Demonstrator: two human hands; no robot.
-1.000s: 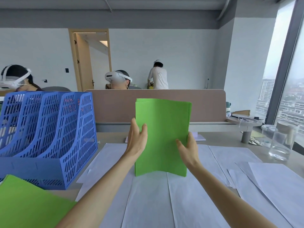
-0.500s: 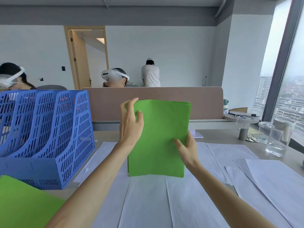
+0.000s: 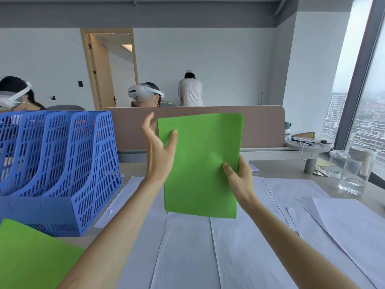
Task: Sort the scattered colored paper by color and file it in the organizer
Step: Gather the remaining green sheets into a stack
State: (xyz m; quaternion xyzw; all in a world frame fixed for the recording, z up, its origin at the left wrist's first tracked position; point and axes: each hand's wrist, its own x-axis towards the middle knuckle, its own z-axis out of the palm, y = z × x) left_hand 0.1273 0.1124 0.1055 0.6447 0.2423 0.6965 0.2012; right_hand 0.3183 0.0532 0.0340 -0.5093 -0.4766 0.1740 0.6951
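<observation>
Head view. A stack of bright green paper sheets (image 3: 200, 163) stands upright at the desk's centre, its lower edge just above or resting on the white paper sheets (image 3: 187, 247) that cover the desk; which cannot be told. The right hand (image 3: 239, 180) pinches the stack's right edge, thumb on the front face. The left hand (image 3: 159, 155) has moved up the left edge over the last second and has released its wrap-around grip. Its fingers are now straight and spread, and only the thumb lies on the front. This suggests the sheets are being squared before filing. The blue perforated plastic organizer (image 3: 62, 163) stands well to the left. Its contents are unclear through the mesh. A second green paper pile (image 3: 31, 253) lies flat in front of it, so the green sorting appears unfinished.
</observation>
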